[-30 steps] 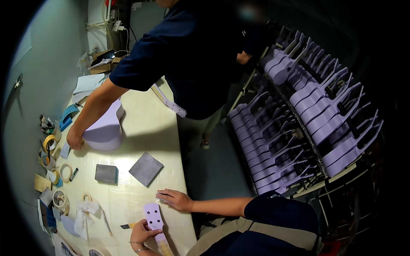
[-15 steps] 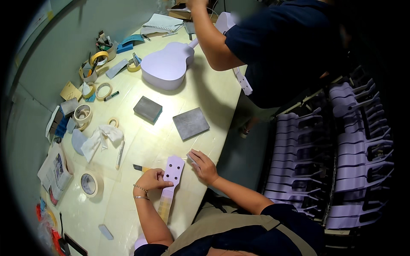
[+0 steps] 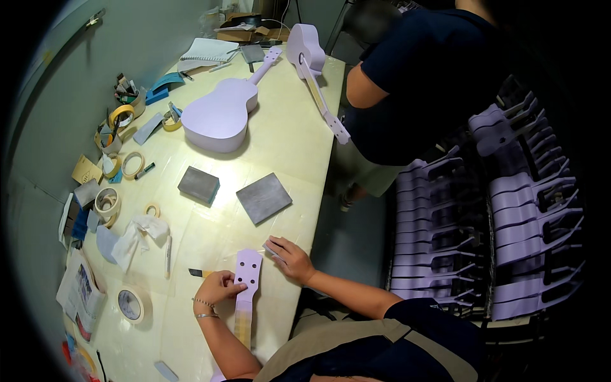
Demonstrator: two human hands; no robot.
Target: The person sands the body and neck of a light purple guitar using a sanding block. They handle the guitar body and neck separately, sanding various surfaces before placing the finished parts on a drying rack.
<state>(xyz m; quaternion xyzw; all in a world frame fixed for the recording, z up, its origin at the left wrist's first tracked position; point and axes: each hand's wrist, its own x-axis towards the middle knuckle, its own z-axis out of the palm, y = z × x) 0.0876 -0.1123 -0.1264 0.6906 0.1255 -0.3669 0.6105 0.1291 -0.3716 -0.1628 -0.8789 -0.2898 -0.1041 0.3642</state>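
Pale worktable [image 3: 210, 239] fills my view on the left, with racked lilac ukuleles [image 3: 531, 245] at the right. At the near edge lies another lilac instrument, the near ukulele [image 3: 249, 262], its headstock pointing far, probably to leave its edges reachable. I see the left hand [image 3: 221, 286] pinching it just below the headstock, likely to steady it; what looks like masking tape [image 3: 242, 328] presumably shields the fretboard. Apart from it, just right, the right hand [image 3: 293, 261] curls over a grey pad [image 3: 272, 250].
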